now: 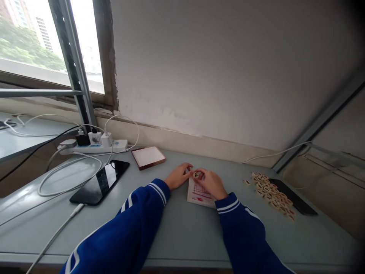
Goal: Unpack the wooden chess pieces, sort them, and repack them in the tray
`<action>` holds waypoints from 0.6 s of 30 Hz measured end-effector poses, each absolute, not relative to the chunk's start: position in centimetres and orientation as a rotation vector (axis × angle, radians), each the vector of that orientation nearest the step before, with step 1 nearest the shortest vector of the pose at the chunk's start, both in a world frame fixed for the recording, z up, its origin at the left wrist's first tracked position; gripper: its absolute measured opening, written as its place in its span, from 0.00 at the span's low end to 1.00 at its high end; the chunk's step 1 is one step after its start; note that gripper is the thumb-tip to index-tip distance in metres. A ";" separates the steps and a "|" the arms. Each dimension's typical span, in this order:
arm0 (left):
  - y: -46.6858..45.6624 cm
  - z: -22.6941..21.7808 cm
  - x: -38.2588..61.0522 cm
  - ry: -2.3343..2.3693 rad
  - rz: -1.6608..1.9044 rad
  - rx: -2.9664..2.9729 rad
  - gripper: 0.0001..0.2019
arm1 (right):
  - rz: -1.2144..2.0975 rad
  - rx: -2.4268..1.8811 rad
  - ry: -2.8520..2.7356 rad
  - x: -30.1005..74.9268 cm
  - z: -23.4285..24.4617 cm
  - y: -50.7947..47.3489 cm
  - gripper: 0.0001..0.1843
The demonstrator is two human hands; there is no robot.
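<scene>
My left hand and my right hand meet at the far edge of a folded white sheet with red lines lying on the grey table. Between the fingertips of both hands sits one round wooden game piece with a dark character on it. Both hands have their fingers curled in a pinch on that piece. My right hand covers part of the sheet. Both arms wear blue sleeves with white stripes.
Several more round wooden pieces lie in a pile to the right, next to a dark flat device. A black phone on a white cable, a red-edged white box and a power strip sit to the left by the window.
</scene>
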State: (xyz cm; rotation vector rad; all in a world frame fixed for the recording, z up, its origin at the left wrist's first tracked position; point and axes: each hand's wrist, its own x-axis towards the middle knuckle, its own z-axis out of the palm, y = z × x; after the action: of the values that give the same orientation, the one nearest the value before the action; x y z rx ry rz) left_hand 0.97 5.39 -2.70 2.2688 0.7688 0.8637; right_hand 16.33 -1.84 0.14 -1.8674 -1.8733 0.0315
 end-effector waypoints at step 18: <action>4.5 -3.0 1.8 0.914 0.749 2.399 0.16 | 0.135 -1.727 -2.013 16.6 -0.7 -1.7 0.15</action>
State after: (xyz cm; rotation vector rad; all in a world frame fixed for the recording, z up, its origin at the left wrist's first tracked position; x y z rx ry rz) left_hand 1.83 4.51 -3.01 2.3987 0.9143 0.7485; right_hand 16.60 -1.67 -0.73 -1.7269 -2.0135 0.1349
